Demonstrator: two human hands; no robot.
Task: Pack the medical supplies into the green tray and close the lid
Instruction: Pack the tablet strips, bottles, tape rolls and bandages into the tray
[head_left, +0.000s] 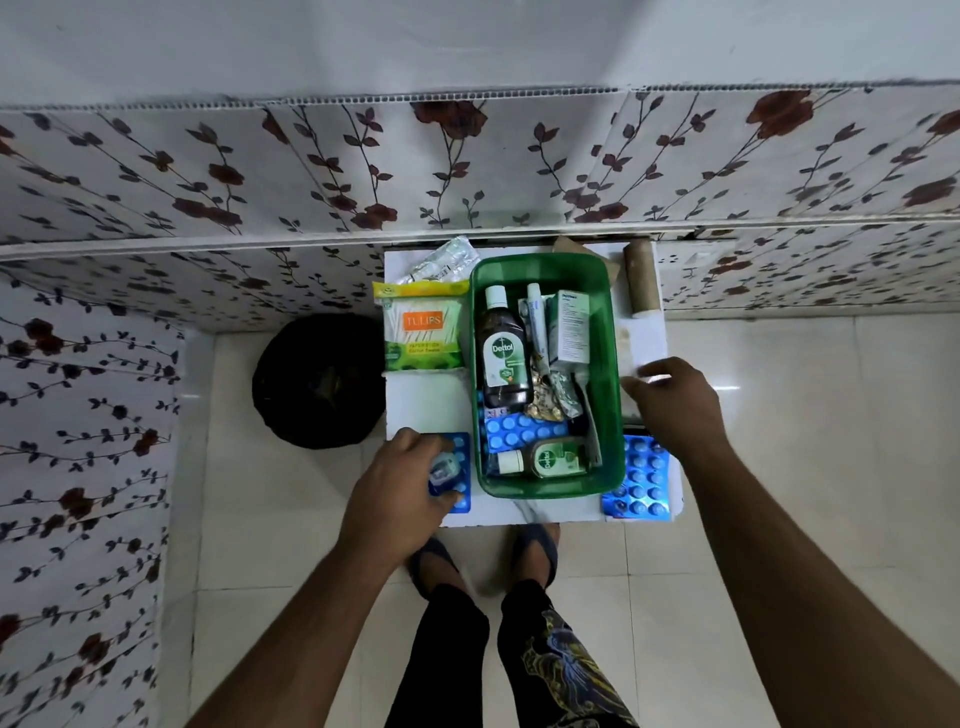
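The green tray (613, 364) stands on a small white table (431, 400). Inside lie a large brown Dettol bottle (503, 358), a small Dettol bottle (545, 460), a blue pill strip (524, 431), a white box (570, 327), a tube and foil strips. My left hand (402, 486) is closed on a small blue-and-white item (442, 474) over a blue blister pack (460, 478) left of the tray. My right hand (670, 400) hovers by the tray's right wall, fingers curled, holding nothing visible. Another blue blister pack (641, 486) lies under it.
A pack of cotton swabs (423, 327) and a clear packet (444, 260) lie left of the tray. A brown bandage roll (641, 278) sits at the back right. A black bin (317, 382) stands on the tiled floor to the left. My feet are below the table's front edge.
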